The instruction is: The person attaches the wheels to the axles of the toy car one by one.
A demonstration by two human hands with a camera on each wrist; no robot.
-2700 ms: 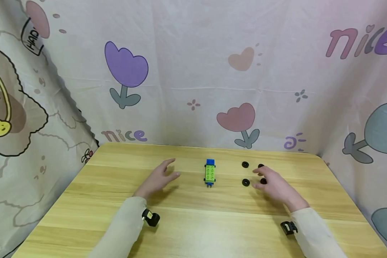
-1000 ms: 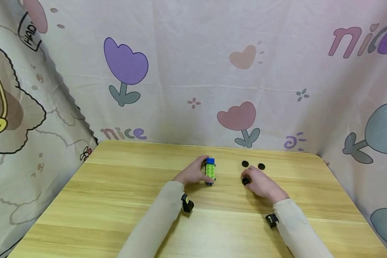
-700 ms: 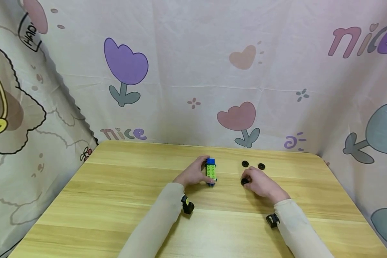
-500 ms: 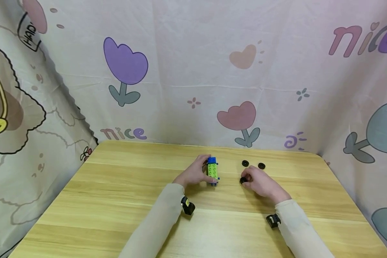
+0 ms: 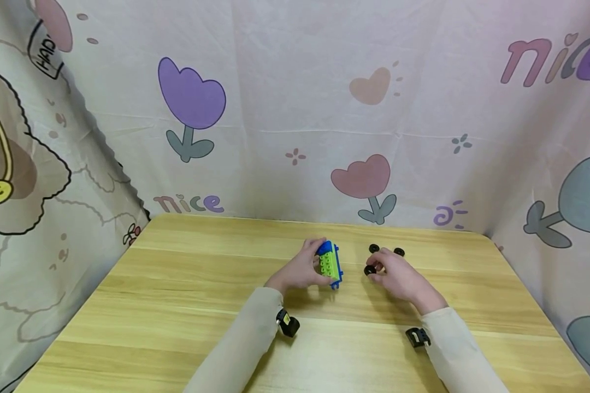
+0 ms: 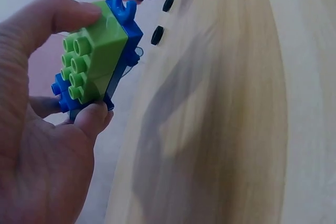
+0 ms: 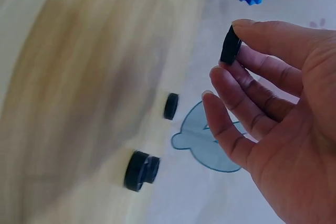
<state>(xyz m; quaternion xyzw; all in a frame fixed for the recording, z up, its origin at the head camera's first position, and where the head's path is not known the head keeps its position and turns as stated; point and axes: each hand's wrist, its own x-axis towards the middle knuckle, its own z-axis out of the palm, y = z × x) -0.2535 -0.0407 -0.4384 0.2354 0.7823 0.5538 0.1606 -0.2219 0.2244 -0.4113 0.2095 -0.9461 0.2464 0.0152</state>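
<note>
My left hand (image 5: 302,268) grips a toy block car with a lime-green studded brick (image 5: 328,265) on a blue base (image 6: 126,51). The car is tilted, its blue underside turned to the right, with small pegs (image 5: 341,273) along that side. In the left wrist view, the thumb lies on one end and the fingers are at the other. My right hand (image 5: 398,275) pinches a small black wheel (image 7: 230,45) between thumb and fingertips. The held wheel is tilted on edge, just right of the car in the head view.
Beyond the right hand, two more black wheels, one at left (image 5: 374,248) and one at right (image 5: 399,251), lie on the wooden table (image 5: 177,305). A third wheel (image 7: 136,171) shows in the right wrist view. A printed cloth (image 5: 285,109) hangs behind the table.
My left hand has come in from the left, taken hold of the block car, lifted and tipped it, and shifted it right. My right hand has picked up the near-left wheel.
</note>
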